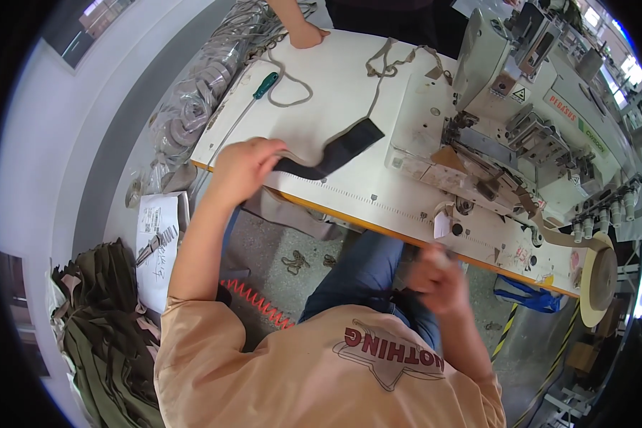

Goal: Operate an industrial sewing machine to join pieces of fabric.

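My left hand (246, 167) is at the front left of the white sewing table (321, 78), its fingers pinched on one end of a dark fabric strip (353, 148). The strip bends in a wave along the tabletop, its black far end lying flat. From that end a greyish narrow tape (382, 78) runs to the table's back edge. Blurred by motion, my right hand (439, 279) is just off the front edge, above my right thigh. Its fingers look curled, but I cannot tell whether they hold anything. Right of the strip stands an industrial sewing machine (535, 107).
A green-handled screwdriver (266, 85) lies at the table's left. Another person's hand (308, 36) rests on the back edge. Plastic-wrapped bundles (192, 93) line the left side, above dark green fabric (103, 328). A tape reel (598, 279) hangs at the right end.
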A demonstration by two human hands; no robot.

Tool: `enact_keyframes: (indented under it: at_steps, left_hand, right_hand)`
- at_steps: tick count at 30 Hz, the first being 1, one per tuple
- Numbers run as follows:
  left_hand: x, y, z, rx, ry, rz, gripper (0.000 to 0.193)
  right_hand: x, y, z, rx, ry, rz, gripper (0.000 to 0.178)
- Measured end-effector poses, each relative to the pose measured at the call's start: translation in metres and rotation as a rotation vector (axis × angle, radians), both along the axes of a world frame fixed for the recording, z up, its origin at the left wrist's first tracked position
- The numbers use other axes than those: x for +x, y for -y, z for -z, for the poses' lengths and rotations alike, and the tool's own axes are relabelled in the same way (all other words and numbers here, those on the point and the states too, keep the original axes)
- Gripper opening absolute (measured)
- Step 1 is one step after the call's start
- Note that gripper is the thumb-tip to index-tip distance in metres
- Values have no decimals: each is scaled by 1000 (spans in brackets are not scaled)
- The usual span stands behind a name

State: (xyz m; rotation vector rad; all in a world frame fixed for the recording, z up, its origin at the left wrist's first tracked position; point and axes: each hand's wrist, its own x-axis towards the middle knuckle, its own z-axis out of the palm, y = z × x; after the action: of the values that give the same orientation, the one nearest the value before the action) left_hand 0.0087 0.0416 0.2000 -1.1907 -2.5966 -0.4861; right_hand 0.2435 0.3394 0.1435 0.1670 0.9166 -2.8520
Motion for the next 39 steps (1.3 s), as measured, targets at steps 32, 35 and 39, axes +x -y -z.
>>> enact_keyframes:
  at_steps: [32, 35, 39]
  left_hand:
    - [28, -45, -122, 484, -468, -85, 18]
    - [21, -37, -126, 390, -548, -78, 19]
    - [-21, 3, -109, 496, -236, -226, 23]
  right_hand:
    - [-90, 95, 17, 219, 185, 141, 38]
    - [-86, 91, 12, 118, 23, -217, 31]
    - [-30, 41, 35, -122, -8, -175, 25]
